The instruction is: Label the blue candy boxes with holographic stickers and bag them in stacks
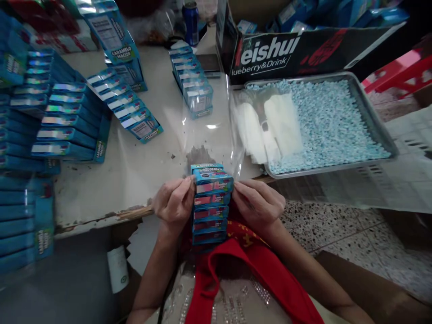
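A row of blue candy boxes [212, 211] stands at the table's front edge, close against my body. Clear plastic film [211, 135], apparently a bag, lies over the table beyond the row and reaches its far end. At the row's left far corner, my left hand [173, 200] is closed, thumb and finger pinching the film's edge. My right hand [258, 202] pinches at the opposite corner in the same way. The fingertips of both hands are right beside the top box. How far the film wraps the boxes is hard to see.
More box rows stand on the table [135, 175]: one ahead [194, 83], one left of it [124, 105], and big stacks [67, 121] at far left. A metal tray [330, 170] of pale blue candies, with white gloves [283, 121] on it, sits right, before a black carton [266, 56].
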A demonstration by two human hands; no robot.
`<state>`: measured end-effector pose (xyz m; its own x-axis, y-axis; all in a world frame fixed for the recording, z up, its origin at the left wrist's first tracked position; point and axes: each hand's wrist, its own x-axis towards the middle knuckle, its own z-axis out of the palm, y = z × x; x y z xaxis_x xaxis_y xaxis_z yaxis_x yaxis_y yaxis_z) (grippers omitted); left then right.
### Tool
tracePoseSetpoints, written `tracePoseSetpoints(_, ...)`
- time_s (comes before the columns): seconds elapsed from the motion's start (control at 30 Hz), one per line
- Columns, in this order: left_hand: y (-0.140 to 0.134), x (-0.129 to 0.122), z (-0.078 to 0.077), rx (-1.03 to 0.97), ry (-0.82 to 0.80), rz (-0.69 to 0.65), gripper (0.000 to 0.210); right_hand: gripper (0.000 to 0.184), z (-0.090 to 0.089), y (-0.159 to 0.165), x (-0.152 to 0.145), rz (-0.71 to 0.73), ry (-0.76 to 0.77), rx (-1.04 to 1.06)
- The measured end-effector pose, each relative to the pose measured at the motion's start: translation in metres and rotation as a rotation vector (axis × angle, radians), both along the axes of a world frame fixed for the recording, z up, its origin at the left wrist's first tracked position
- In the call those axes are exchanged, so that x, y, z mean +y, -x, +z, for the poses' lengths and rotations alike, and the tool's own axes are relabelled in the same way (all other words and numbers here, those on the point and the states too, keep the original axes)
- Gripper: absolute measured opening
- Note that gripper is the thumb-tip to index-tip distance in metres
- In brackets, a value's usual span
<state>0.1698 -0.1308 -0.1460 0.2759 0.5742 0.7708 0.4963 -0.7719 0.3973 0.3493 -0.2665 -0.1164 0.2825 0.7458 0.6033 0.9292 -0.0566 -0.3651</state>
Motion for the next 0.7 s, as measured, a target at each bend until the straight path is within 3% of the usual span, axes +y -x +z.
tracePoseSetpoints(0.1, 0.001, -0.005, -0.007, 0.009, 0.075, 0.053, 0.006, 0.016, -0.003, -0.001, -0.001, 0.01, 0.014, -0.015)
tracePoseSetpoints(0.2, 0.002, -0.01, 0.002, 0.049, 0.034, 0.032, 0.005, 0.015, -0.002, 0.0, -0.001, 0.058, -0.014, -0.039)
tracePoseSetpoints(0.3, -0.003, -0.008, 0.028, 0.059, 0.052, -0.007, 0.007, 0.017, 0.001, 0.0, 0.002, 0.044, 0.001, -0.074)
tracePoseSetpoints(0.4, -0.007, -0.004, 0.059, 0.13, 0.225, -0.043, 0.012, 0.018, 0.003, 0.002, 0.007, 0.024, 0.01, -0.069)
tracePoseSetpoints(0.5, -0.004, -0.007, 0.076, 0.201, 0.305, -0.046, 0.017, 0.018, 0.004, 0.002, 0.008, 0.066, -0.063, -0.038)
tracePoseSetpoints(0.6, 0.012, -0.014, 0.066, 0.259, 0.135, -0.059, 0.01, 0.018, 0.0, 0.0, 0.008, 0.093, -0.055, -0.041)
tracePoseSetpoints(0.7, 0.029, -0.014, 0.037, 0.256, -0.056, -0.181, 0.018, 0.013, -0.011, -0.002, 0.01, 0.126, -0.11, -0.032)
